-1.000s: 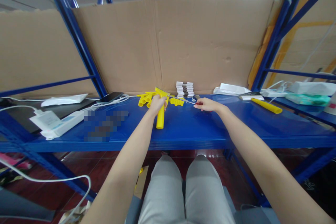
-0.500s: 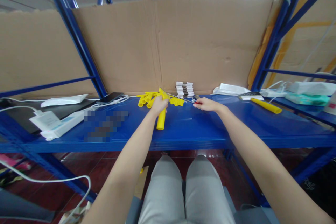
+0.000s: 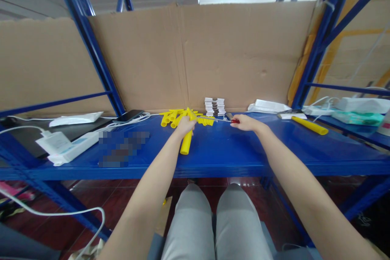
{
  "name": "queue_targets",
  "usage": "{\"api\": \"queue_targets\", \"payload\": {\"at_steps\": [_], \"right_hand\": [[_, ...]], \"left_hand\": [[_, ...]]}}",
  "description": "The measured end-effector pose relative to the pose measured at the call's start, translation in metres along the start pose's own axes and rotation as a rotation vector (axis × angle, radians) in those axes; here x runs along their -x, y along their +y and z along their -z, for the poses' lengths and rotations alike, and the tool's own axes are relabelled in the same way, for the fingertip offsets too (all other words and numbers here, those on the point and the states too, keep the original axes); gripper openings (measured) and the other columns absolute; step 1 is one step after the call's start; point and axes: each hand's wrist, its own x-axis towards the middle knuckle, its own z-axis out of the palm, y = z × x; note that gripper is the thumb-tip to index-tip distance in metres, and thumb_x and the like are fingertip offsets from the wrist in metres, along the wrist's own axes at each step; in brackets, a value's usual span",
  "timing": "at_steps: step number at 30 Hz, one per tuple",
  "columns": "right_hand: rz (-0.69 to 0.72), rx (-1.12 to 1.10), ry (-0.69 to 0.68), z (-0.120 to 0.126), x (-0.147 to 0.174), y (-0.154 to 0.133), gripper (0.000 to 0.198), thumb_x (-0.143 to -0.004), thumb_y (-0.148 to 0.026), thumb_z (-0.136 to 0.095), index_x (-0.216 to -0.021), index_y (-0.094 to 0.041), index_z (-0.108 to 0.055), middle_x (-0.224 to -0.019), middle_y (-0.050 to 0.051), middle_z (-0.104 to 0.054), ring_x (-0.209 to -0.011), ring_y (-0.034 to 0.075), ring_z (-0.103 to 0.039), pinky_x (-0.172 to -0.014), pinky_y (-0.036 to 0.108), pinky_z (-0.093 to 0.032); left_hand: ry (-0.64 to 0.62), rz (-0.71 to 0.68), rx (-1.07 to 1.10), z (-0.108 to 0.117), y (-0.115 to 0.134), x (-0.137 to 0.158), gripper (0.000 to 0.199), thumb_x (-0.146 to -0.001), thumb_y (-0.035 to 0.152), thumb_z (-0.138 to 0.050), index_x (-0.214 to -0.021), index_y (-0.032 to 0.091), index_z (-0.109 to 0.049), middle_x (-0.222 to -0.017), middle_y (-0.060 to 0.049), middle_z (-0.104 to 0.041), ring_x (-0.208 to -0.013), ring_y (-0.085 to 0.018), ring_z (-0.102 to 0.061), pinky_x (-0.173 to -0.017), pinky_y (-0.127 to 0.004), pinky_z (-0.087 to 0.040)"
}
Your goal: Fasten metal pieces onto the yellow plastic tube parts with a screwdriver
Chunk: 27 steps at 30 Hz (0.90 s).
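Observation:
My left hand point(image 3: 184, 126) is wrapped around a yellow tube point(image 3: 185, 145), which stands tilted with its open lower end toward me. In my right hand point(image 3: 246, 122) is a screwdriver point(image 3: 223, 120) with a red handle. Its thin metal shaft points left, toward the tube's upper part; whether the tip touches or enters the tube is too small to tell. Just behind my left hand lies a pile of yellow tubes point(image 3: 166, 120), and small yellow pieces point(image 3: 207, 121) lie under the shaft. A stack of white bundles with dark bands point(image 3: 215, 107) stands behind them.
On the blue shelf point(image 3: 225, 150), another yellow tube point(image 3: 310, 126) lies at the right beside a white packet point(image 3: 268, 106). A power strip point(image 3: 73, 146), cables and a black phone-like object point(image 3: 131, 115) are at the left. A cardboard panel point(image 3: 228, 53) closes off the back, between blue posts.
My right hand has moved slightly right with the screwdriver, whose shaft is now more level. The tube's lower end has swung a little left. The whole view has shifted slightly downward.

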Motion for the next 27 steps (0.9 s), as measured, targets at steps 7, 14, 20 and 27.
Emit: {"api": "queue_targets", "payload": {"at_steps": [7, 14, 20, 27], "right_hand": [[0.010, -0.008, -0.035, 0.0012, 0.0018, -0.0020, 0.015, -0.084, -0.028, -0.057, -0.086, -0.016, -0.065, -0.091, 0.010, -0.071, -0.079, 0.021, -0.063, -0.071, 0.028, -0.044], [-0.011, 0.008, -0.045, 0.0015, 0.0026, -0.0039, 0.015, -0.083, -0.028, -0.057, -0.087, -0.016, -0.066, -0.091, 0.009, -0.071, -0.078, 0.020, -0.062, -0.069, 0.027, -0.044], [-0.009, 0.014, -0.045, 0.0016, 0.0031, -0.0034, 0.016, -0.084, -0.029, -0.058, -0.086, -0.016, -0.066, -0.091, 0.009, -0.071, -0.078, 0.020, -0.063, -0.069, 0.027, -0.045], [0.010, 0.007, -0.043, 0.0014, 0.0023, -0.0010, 0.016, -0.084, -0.029, -0.058, -0.086, -0.016, -0.067, -0.093, 0.010, -0.071, -0.078, 0.021, -0.063, -0.071, 0.028, -0.046]], "left_hand": [[-0.020, -0.004, -0.020, -0.0007, -0.0013, -0.0020, 0.021, -0.075, 0.009, -0.051, -0.056, 0.019, -0.046, -0.042, 0.004, -0.047, -0.035, -0.012, -0.049, -0.047, -0.024, -0.045], [-0.026, -0.004, -0.020, -0.0014, -0.0030, -0.0032, 0.021, -0.075, 0.010, -0.052, -0.058, 0.019, -0.045, -0.044, 0.005, -0.048, -0.034, -0.011, -0.048, -0.043, -0.023, -0.043], [-0.033, -0.010, -0.009, -0.0012, -0.0023, -0.0019, 0.020, -0.075, 0.010, -0.052, -0.059, 0.019, -0.046, -0.043, 0.005, -0.048, -0.034, -0.011, -0.048, -0.043, -0.022, -0.042], [-0.040, -0.008, -0.021, -0.0011, -0.0012, -0.0005, 0.018, -0.076, 0.011, -0.052, -0.061, 0.019, -0.046, -0.043, 0.005, -0.048, -0.034, -0.012, -0.049, -0.041, -0.022, -0.041]]}}
